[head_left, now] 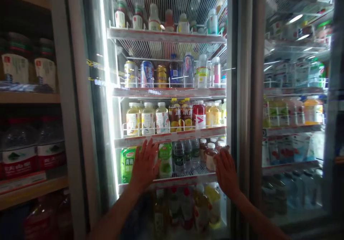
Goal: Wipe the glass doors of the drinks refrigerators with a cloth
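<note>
My left hand [145,166] is raised with its fingers spread, in front of the fourth-row shelf of a lit drinks fridge. Behind it stand a green pack [127,164] and a bottle with a green label [165,159], both partly covered by the hand. My right hand [225,168] is up near the fridge's right frame, fingers stretched out, beside white-capped brown bottles [211,155]. Between the hands, dark-labelled clear bottles [179,157] stand on the wire shelf. Neither hand holds anything. Faint reflections suggest glass in front of the shelves; contact with it cannot be told.
Higher shelves carry tea bottles [162,118], cans [147,74] and more bottles [183,24]. Large bottles [201,207] stand low down in dimmer light. A metal door frame [244,89] separates a second fridge [295,132]. At left is a wooden shelf [32,189] with water bottles.
</note>
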`<state>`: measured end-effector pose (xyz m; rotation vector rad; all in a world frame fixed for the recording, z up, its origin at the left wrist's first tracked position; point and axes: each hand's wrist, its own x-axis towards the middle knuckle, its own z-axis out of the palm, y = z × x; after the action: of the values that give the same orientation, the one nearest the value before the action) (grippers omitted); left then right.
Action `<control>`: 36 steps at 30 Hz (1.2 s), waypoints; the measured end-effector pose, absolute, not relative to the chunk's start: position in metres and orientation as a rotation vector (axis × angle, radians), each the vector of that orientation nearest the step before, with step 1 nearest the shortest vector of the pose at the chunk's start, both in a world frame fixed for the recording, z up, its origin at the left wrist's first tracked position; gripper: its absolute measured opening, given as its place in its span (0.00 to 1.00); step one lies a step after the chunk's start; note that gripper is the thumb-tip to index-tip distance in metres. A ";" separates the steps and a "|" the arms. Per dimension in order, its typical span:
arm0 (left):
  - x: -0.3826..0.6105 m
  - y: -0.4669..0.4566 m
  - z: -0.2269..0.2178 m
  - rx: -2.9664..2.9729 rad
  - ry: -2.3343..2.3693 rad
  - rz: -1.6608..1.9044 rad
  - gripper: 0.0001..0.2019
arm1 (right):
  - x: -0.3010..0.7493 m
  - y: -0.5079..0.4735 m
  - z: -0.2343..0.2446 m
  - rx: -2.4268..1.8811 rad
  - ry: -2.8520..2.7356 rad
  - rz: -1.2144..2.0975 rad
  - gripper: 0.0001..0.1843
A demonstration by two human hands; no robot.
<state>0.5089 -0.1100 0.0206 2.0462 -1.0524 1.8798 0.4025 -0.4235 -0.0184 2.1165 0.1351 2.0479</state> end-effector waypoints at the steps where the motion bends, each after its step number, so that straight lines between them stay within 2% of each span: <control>1: 0.510 -0.109 0.023 2.044 -1.049 1.879 0.29 | 0.401 -0.428 -0.025 2.134 0.142 2.013 0.33; 3: 0.512 -0.106 0.029 2.033 -1.020 1.878 0.29 | 0.402 -0.437 -0.023 2.133 0.110 2.020 0.33; 8: 0.517 -0.099 0.047 1.980 -0.926 1.875 0.30 | 0.410 -0.448 0.028 1.992 -0.114 2.334 0.29; 14: 0.524 -0.083 0.061 1.963 -0.834 1.876 0.31 | 0.411 -0.445 0.021 2.048 0.083 2.226 0.31; 19: 0.527 -0.081 0.074 1.962 -0.772 1.850 0.30 | 0.429 -0.408 0.082 1.884 -0.053 2.489 0.29; 21: 0.528 -0.083 0.077 1.951 -0.768 1.871 0.31 | 0.436 -0.381 0.095 1.966 0.104 2.343 0.29; 24: 0.529 -0.084 0.076 1.945 -0.759 1.901 0.31 | 0.438 -0.362 0.095 2.114 0.499 1.877 0.31; 25: 0.530 -0.084 0.076 1.949 -0.764 1.900 0.32 | 0.436 -0.365 0.096 2.104 0.524 1.852 0.31; 30: 0.528 -0.083 0.075 1.961 -0.799 1.867 0.32 | 0.432 -0.390 0.112 1.805 0.040 2.508 0.32; 31: 0.528 -0.083 0.075 1.955 -0.790 1.864 0.32 | 0.432 -0.389 0.113 1.807 0.071 2.493 0.32; 35: 0.529 -0.085 0.075 1.942 -0.766 1.873 0.33 | 0.432 -0.383 0.109 2.006 0.510 1.933 0.31; 36: 0.530 -0.085 0.074 1.943 -0.768 1.880 0.33 | 0.431 -0.387 0.111 2.005 0.519 1.913 0.31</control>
<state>0.5299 -0.0850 0.0745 1.9434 -0.7681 1.8797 0.4306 -0.3866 0.1112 2.0045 0.5191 1.9129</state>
